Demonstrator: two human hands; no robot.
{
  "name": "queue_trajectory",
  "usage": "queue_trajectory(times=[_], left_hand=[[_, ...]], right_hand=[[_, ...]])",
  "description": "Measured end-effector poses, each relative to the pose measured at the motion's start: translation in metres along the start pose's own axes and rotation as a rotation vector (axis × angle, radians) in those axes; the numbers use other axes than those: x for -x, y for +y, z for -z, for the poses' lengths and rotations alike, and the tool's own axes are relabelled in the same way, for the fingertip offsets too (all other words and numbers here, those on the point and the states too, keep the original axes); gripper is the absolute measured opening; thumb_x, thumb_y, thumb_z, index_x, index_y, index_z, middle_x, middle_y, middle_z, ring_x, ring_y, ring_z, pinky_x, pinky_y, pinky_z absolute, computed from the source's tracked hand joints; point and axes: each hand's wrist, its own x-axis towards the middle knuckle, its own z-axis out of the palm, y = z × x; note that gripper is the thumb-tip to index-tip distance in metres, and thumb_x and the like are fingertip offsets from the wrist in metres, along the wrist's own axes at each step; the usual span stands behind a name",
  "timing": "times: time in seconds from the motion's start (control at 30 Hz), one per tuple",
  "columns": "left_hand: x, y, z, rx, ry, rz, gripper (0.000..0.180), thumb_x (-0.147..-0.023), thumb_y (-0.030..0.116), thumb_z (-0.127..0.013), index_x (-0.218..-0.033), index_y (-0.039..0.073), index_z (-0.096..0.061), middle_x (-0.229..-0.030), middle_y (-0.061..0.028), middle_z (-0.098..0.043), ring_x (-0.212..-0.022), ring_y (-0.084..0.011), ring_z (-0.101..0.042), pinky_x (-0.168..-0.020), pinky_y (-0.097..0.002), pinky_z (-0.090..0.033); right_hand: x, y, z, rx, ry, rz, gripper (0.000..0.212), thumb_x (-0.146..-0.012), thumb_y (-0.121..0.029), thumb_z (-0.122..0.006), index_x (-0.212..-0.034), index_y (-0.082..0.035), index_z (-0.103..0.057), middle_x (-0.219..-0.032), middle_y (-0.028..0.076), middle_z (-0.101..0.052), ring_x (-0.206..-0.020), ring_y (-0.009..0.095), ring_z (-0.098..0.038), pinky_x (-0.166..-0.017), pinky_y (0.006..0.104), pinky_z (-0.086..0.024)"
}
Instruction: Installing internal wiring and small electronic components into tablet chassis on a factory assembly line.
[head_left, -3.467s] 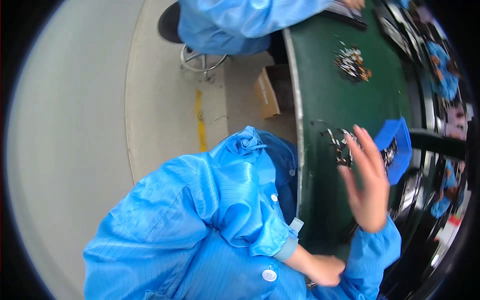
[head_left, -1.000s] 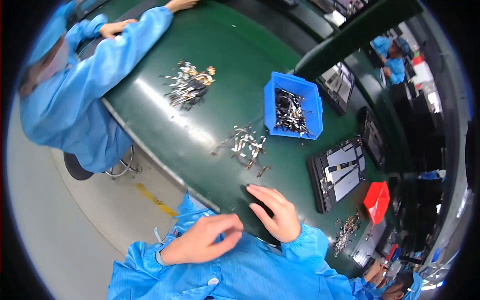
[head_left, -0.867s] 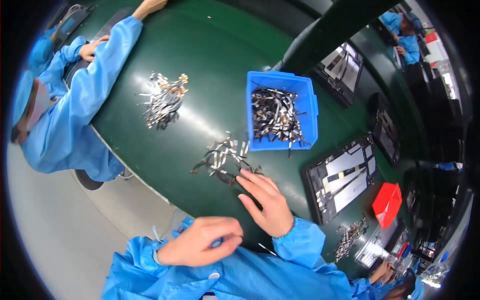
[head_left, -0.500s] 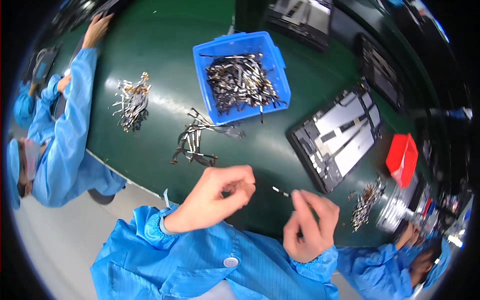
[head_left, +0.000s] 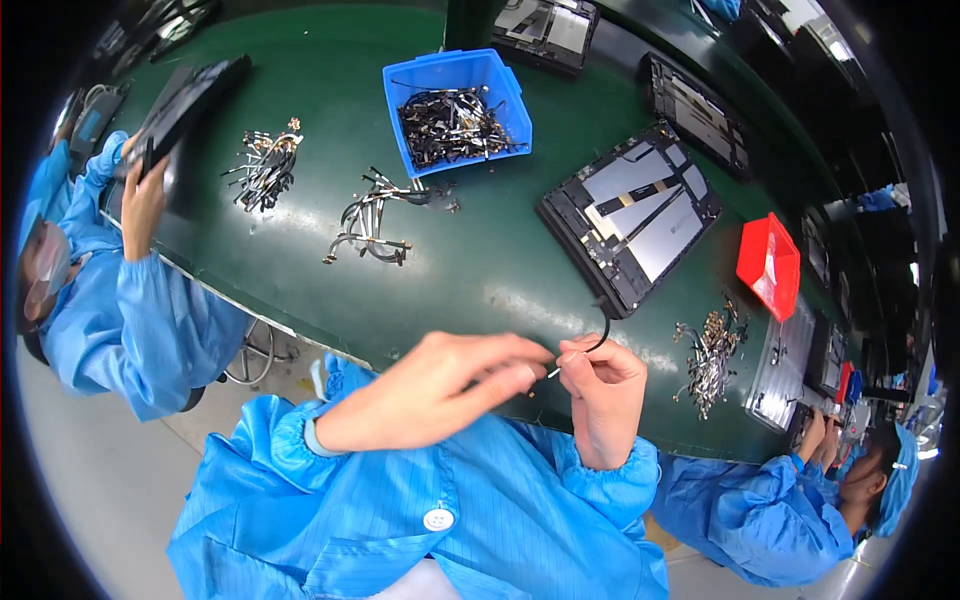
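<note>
My right hand (head_left: 605, 395) pinches a thin flex cable (head_left: 604, 330) between thumb and forefinger. Its black part curves up past the fingertips, and a short white end sticks out on the left. Beside that end is my left hand (head_left: 440, 390), fingers stretched out and thumb apart. Its fingertips nearly meet the cable, and I cannot tell whether they touch. Beyond my left hand lies a loose group of similar cables (head_left: 370, 220). A blue bin (head_left: 456, 70) farther back holds a heap of them.
An opened tablet-like device (head_left: 650, 250) lies beyond my right hand, near a red bin (head_left: 768, 265). Cable piles sit at left (head_left: 265, 170) and right (head_left: 712, 355). More opened devices (head_left: 698, 115) stand at the back. Co-workers in blue work at both sides.
My left hand has moved right and its fingers have straightened. My right hand still pinches the cable, whose black part now curves upward. The left co-worker now holds a dark device up.
</note>
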Motion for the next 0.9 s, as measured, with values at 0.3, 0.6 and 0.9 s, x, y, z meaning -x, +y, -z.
queue_trajectory(times=[0.3,0.6,0.9], left_hand=[[-0.03,-0.005,-0.024,0.065,0.085,-0.018,0.023,-0.09,0.0,-0.055,-0.113,-0.005,-0.058,-0.089,-0.0124,-0.068,-0.079,-0.0178,-0.069,-0.07,-0.0292,-0.056],[-0.049,-0.01,-0.029,-0.103,-0.006,-0.257,0.025,-0.086,-0.006,-0.056,-0.11,-0.003,-0.062,-0.083,-0.0137,-0.066,-0.075,-0.0198,-0.067,-0.067,-0.0319,-0.054],[-0.05,-0.002,-0.037,0.085,0.159,-0.08,0.014,-0.085,0.0,-0.062,-0.098,-0.006,-0.064,-0.08,-0.0139,-0.069,-0.071,-0.0198,-0.07,-0.061,-0.0278,-0.055]], right_hand=[[0.0,-0.006,0.009,0.631,0.24,0.538,0.025,-0.072,0.007,-0.073,-0.095,-0.001,-0.07,-0.093,0.009,-0.062,-0.084,0.016,-0.058,-0.069,0.0299,-0.048],[-0.012,-0.016,0.057,-0.099,-0.132,0.018,0.023,-0.076,0.011,-0.067,-0.098,0.004,-0.069,-0.104,0.011,-0.057,-0.086,0.018,-0.059,-0.072,0.0268,-0.049],[-0.007,-0.023,0.03,0.817,0.025,0.629,0.024,-0.067,0.006,-0.074,-0.09,-0.001,-0.072,-0.091,0.011,-0.068,-0.081,0.023,-0.063,-0.069,0.0313,-0.051]])
